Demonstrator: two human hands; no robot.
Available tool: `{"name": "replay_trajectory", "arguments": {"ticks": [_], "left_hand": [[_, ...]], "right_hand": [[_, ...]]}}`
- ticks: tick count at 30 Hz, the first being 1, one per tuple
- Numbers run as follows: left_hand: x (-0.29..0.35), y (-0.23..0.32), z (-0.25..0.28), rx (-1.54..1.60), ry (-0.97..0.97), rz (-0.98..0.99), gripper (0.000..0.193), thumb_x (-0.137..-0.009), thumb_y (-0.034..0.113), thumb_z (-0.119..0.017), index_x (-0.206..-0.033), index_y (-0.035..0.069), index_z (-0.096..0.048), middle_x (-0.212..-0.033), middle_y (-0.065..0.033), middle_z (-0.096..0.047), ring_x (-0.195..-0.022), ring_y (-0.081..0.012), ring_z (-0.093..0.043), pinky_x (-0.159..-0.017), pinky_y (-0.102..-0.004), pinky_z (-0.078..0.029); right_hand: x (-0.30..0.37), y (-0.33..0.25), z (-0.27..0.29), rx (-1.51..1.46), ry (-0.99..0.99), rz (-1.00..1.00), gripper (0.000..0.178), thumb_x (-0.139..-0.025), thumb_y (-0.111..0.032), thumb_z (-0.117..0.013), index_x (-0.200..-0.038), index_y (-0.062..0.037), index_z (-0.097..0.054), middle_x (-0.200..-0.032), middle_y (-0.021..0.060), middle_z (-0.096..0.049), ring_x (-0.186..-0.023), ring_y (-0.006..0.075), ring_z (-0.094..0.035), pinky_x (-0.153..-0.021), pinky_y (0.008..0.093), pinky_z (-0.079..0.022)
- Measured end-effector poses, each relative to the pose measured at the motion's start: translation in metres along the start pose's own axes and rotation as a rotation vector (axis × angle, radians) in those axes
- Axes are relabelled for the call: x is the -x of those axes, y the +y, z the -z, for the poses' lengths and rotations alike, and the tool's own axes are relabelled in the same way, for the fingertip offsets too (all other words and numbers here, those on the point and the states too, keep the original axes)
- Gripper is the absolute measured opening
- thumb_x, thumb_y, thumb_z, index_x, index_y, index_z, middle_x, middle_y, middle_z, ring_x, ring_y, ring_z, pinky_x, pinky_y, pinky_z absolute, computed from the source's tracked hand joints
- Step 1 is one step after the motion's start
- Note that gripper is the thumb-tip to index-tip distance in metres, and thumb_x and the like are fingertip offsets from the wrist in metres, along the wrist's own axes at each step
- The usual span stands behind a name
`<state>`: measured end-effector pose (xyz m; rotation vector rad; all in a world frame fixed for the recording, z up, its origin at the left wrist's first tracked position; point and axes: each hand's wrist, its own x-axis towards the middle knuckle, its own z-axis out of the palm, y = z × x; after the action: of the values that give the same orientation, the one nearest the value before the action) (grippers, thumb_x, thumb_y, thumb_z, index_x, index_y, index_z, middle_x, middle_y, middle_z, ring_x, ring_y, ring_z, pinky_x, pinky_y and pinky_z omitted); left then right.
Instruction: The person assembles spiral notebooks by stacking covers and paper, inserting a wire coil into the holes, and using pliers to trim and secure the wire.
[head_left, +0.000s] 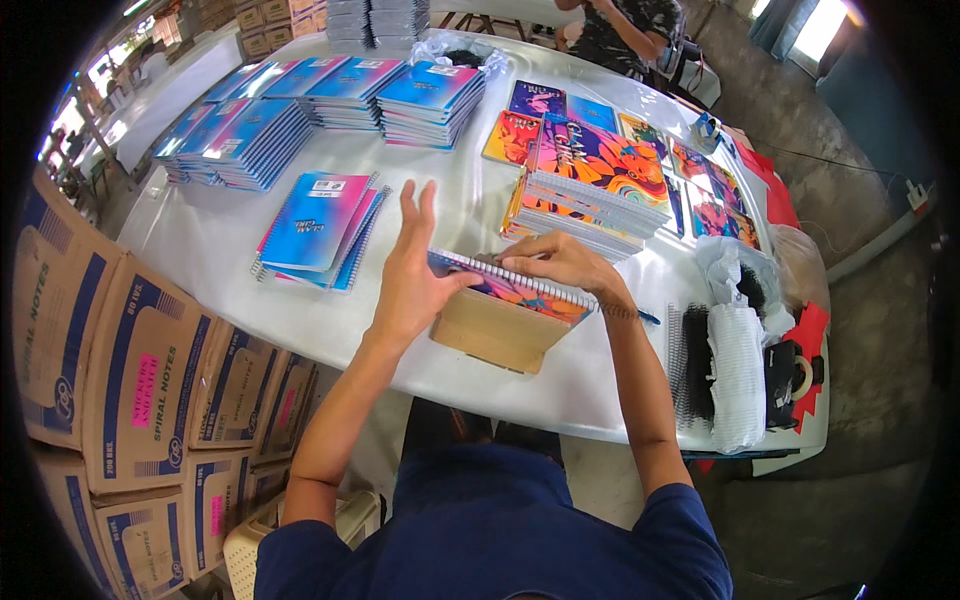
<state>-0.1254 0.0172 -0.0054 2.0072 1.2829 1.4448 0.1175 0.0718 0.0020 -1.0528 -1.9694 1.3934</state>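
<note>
A spiral notebook (535, 292) with a colourful cover stands tilted in front of me, coil edge up, against a tan board or block (490, 335). My left hand (412, 275) is at its left end, thumb against the cover and fingers stretched upward. The fingers of my right hand (562, 262) are curled over the coil edge; their tips are partly hidden. Loose coil (622, 313) sticks out past the notebook's right end, beside a blue pen-like thing (649, 318). Just beyond lies a stack of bright illustrated notebooks (600, 165).
Blue-pink notebooks (315, 225) lie at left, with taller stacks (425, 100) behind. Black coils (690, 365), a white wrapped bundle (737, 375) and a tape dispenser (785, 380) occupy the right edge. Cartons (150, 370) are piled at lower left. A person (625, 35) sits across the table.
</note>
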Motion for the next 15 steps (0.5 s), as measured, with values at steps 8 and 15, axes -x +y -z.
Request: {"name": "replay_trajectory", "arguments": {"ticks": [8,15], "left_hand": [[0.013,-0.037,-0.011,0.508,-0.047,0.340,0.109,-0.067,0.001,-0.083,-0.153,0.019,-0.019,-0.137,-0.0202,-0.053,-0.124,-0.0259,-0.053,-0.092,-0.0320,-0.050],[0.019,-0.046,-0.023,0.668,0.010,0.356,0.100,-0.074,-0.012,-0.073,-0.153,0.018,-0.020,-0.145,-0.0203,-0.041,-0.121,-0.0245,-0.054,-0.085,-0.0274,-0.053]], "right_hand": [[-0.004,-0.005,-0.009,0.241,-0.013,-0.021,0.047,-0.087,-0.039,-0.068,-0.102,0.0050,-0.070,-0.090,0.0079,-0.069,-0.081,0.0129,-0.060,-0.076,0.0296,-0.050],[-0.005,-0.002,-0.008,-0.111,0.050,0.008,0.041,-0.087,-0.036,-0.069,-0.099,0.0028,-0.071,-0.092,0.0053,-0.069,-0.082,0.0134,-0.058,-0.075,0.0297,-0.047]]}}
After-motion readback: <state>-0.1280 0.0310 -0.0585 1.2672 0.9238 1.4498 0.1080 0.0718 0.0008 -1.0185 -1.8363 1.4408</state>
